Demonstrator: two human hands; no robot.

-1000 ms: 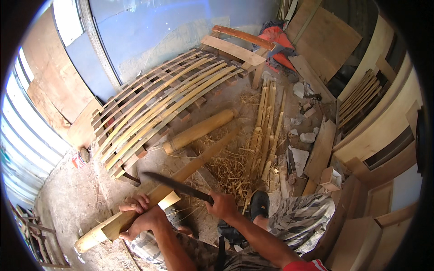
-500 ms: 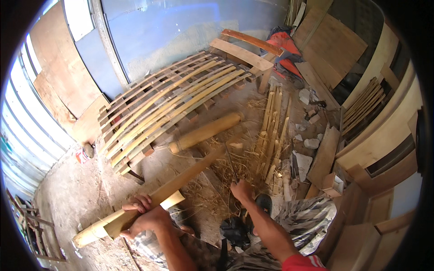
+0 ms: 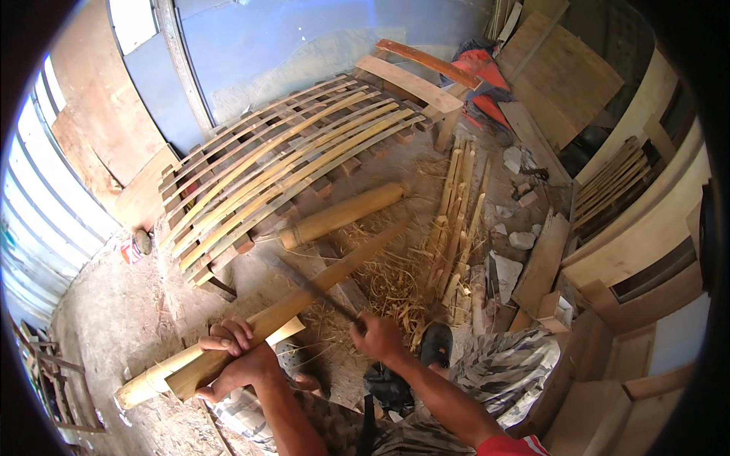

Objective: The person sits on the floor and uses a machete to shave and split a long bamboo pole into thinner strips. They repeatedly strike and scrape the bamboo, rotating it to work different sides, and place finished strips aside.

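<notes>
My left hand (image 3: 239, 361) is wrapped around the near end of a long split bamboo piece (image 3: 275, 319), which slants away to the far right. Beneath it, near that hand, lies another pale bamboo length (image 3: 141, 391) on the floor. In my right hand (image 3: 378, 340) is the handle of a long-bladed knife (image 3: 328, 299), its blade smeared by motion. The blade points up and left and crosses over the split bamboo in view; whether it touches cannot be told. Farther off, a whole round bamboo pole (image 3: 346, 216) rests on the ground.
A low slatted frame (image 3: 304, 161) stands beyond the pole. Bamboo shavings (image 3: 388, 285) litter the floor ahead of my feet. Long bamboo strips (image 3: 458, 201) lie to the right, near broken rubble (image 3: 522, 240) and boards (image 3: 541, 262). A small can (image 3: 142, 242) sits at left.
My right hand has moved left and nearer, and the knife blade has swung from pointing away to pointing left across the bamboo. My left hand keeps its grip.
</notes>
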